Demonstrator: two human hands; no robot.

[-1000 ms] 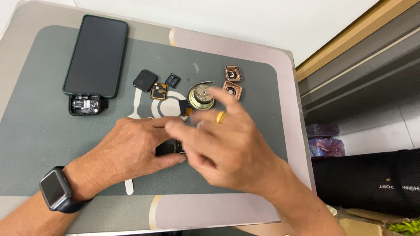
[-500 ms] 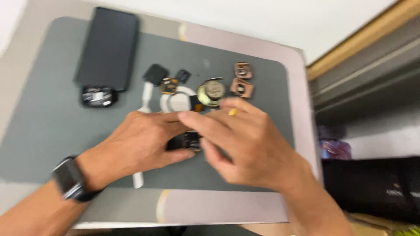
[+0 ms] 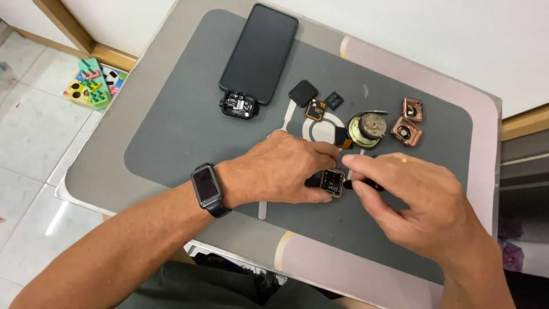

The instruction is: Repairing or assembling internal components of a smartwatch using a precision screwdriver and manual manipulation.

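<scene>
Watch case (image 3: 330,182) pinched by left hand (image 3: 280,169) fingers; right hand (image 3: 420,206) fingers apparently pinching dark tool (image 3: 372,184) beside it.

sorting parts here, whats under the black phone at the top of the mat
The phone lies on the grey mat; its lower edge overlaps a small black opened module. Anything else beneath is covered.

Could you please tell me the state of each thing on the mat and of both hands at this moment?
Opened watch case: insides showing, pinched between both hands.
Left hand: fingers closed on the watch case.
Right hand: fingers pinching a small dark tool at the case.
Phone: flat, screen dark.
Black module: lying open side up.
Two copper-coloured cases: empty shells, side by side.
Round metal part: lying apart.
</scene>
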